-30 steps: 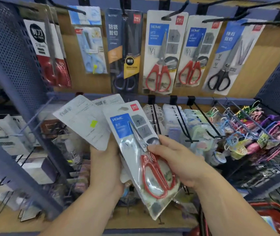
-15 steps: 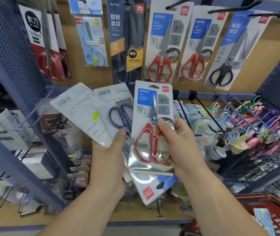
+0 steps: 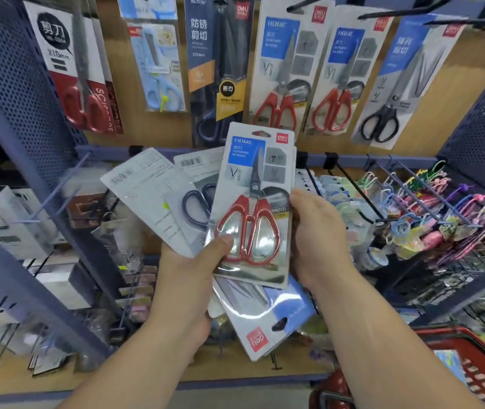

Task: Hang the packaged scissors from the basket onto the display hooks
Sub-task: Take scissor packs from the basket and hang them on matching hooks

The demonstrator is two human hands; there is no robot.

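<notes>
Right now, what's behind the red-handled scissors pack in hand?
Fanned behind the red-handled scissors pack: a blue-handled scissors pack, a back-facing pack, and an upside-down Deli pack poking out below. Their overlapped parts, and any further packs, are hidden.

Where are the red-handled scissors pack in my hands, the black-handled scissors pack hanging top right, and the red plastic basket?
red-handled scissors pack (image 3: 247,222): head view, on the red handles.
black-handled scissors pack (image 3: 384,115): head view, on the black handles.
red plastic basket (image 3: 483,379): head view, on its latticed wall.
</notes>
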